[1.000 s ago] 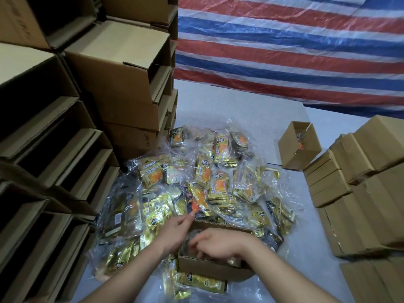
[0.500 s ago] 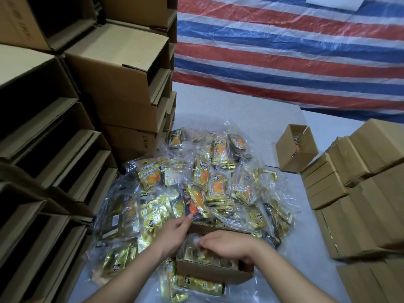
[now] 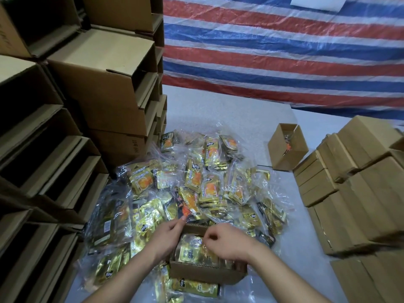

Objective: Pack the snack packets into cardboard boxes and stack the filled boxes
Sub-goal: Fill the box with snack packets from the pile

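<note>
Striped red-blue-white tarpaulin [image 3: 284, 51] hangs behind pale worktop [image 3: 229, 110]. Small open brown cardboard box [image 3: 205, 274] near centre, crinkly gold foil snack packets [image 3: 196, 182] heaped beyond it. Left hand [image 3: 168, 237] steadies box wall, fingers straight. Right hand [image 3: 225, 241] grip curled, pinching packet inside box. Press packets flat, corners tucked, before closing flaps.

A small open cardboard box [image 3: 205, 274] is sitting at the near edge of the bench [image 3: 229, 110], already holding gold snack packets [image 3: 194, 250] lying flat inside. Behind it, a loose heap of gold and orange packets in clear bags [image 3: 196, 184] is spreading across the bench. Another open box [image 3: 282, 154] is standing farther off to the right, tilted a little. Closed boxes [image 3: 354, 182] are sitting stacked at the right, and empty open boxes [image 3: 105, 88] are piling up on the left.
</note>
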Tool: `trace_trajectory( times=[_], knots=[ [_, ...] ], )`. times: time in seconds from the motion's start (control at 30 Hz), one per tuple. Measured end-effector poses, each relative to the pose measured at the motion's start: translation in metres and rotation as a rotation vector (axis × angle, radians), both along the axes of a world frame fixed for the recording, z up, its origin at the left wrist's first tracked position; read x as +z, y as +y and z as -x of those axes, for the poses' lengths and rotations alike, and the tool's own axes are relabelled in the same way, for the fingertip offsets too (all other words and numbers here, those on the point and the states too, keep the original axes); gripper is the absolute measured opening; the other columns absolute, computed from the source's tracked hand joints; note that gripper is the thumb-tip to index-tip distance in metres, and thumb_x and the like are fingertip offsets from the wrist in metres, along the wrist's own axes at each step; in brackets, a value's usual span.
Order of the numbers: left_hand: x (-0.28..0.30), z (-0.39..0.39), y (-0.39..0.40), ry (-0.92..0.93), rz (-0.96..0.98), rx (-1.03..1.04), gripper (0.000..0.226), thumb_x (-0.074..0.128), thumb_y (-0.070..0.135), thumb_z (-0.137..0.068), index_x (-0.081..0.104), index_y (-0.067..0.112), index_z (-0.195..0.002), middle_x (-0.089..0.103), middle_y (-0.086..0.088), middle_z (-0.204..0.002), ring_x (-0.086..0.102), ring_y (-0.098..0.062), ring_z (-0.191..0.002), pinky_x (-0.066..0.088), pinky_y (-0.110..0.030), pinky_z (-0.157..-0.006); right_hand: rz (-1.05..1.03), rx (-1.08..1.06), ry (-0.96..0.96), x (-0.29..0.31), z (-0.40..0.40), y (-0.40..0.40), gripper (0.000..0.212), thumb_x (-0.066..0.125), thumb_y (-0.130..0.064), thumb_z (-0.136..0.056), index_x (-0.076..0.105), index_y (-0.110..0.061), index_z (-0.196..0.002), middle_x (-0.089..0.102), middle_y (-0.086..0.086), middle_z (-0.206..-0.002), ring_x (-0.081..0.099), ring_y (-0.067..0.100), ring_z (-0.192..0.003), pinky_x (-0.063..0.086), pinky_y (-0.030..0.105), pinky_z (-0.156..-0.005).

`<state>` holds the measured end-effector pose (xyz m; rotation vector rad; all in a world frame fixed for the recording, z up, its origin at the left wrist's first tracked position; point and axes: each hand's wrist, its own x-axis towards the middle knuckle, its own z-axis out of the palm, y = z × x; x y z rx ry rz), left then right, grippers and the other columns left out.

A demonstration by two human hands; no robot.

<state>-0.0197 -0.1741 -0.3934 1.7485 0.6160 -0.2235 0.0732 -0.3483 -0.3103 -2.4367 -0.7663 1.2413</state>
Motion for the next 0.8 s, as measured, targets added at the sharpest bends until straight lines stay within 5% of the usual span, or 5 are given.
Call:
trace_trajectory(
  times=[0.07, 0.17, 0.37, 0.67, 0.8],
  knots=[
    [-0.001, 0.001, -0.001, 0.001, -0.005, -0.005, 0.047, 0.039, 0.053, -0.101, 0.07, 0.027, -0.077, 0.05, 0.004, -0.056, 0.045, -0.01, -0.044, 0.038, -0.024, -0.05, -0.188, -0.083, -0.126, 0.012, -0.004, 0.0, 0.013, 0.056, -0.029, -0.094, 0.069, -0.029, -0.098, 0.069, -0.01, -0.095, 0.06, -0.008, -0.071, 0.049, 0.016, -0.062],
    [0.0, 0.0, -0.003, 0.013, -0.033, 0.013, 0.049, 0.039, 0.053, -0.102, 0.071, 0.024, -0.078, 0.049, 0.006, -0.055, 0.045, -0.009, -0.045, 0.036, -0.023, -0.051, -0.167, 0.039, -0.399, 0.014, -0.016, 0.0, 0.038, 0.061, -0.031, -0.093, 0.059, -0.026, -0.13, 0.059, -0.007, -0.13, 0.056, 0.011, -0.118, 0.047, 0.034, -0.103],
    [0.005, 0.001, -0.005, 0.055, -0.11, -0.008, 0.051, 0.036, 0.057, -0.1, 0.073, 0.025, -0.085, 0.053, 0.007, -0.06, 0.05, -0.007, -0.052, 0.04, -0.022, -0.054, 0.11, 0.255, -0.335, -0.015, -0.014, -0.01, 0.019, 0.056, -0.023, -0.096, 0.062, -0.021, -0.114, 0.065, 0.0, -0.101, 0.065, 0.021, -0.093, 0.057, 0.038, -0.083],
    [0.026, -0.011, -0.018, 0.045, -0.086, -0.067, 0.052, 0.039, 0.062, -0.097, 0.071, 0.026, -0.078, 0.05, 0.004, -0.063, 0.045, -0.01, -0.052, 0.038, -0.024, -0.056, 0.029, 0.154, -0.398, -0.016, -0.015, -0.035, 0.013, 0.05, -0.024, -0.101, 0.057, -0.024, -0.091, 0.061, -0.002, -0.088, 0.062, 0.023, -0.086, 0.05, 0.033, -0.074],
    [0.063, -0.038, -0.03, 0.0, -0.081, -0.06, 0.064, 0.03, 0.073, -0.09, 0.073, 0.026, -0.095, 0.065, 0.007, -0.09, 0.062, -0.009, -0.081, 0.047, -0.028, -0.079, -0.035, 0.035, -0.429, 0.007, -0.028, -0.061, 0.011, 0.052, -0.029, -0.101, 0.061, -0.026, -0.095, 0.06, -0.006, -0.088, 0.062, 0.021, -0.091, 0.043, 0.031, -0.071]
  ],
)
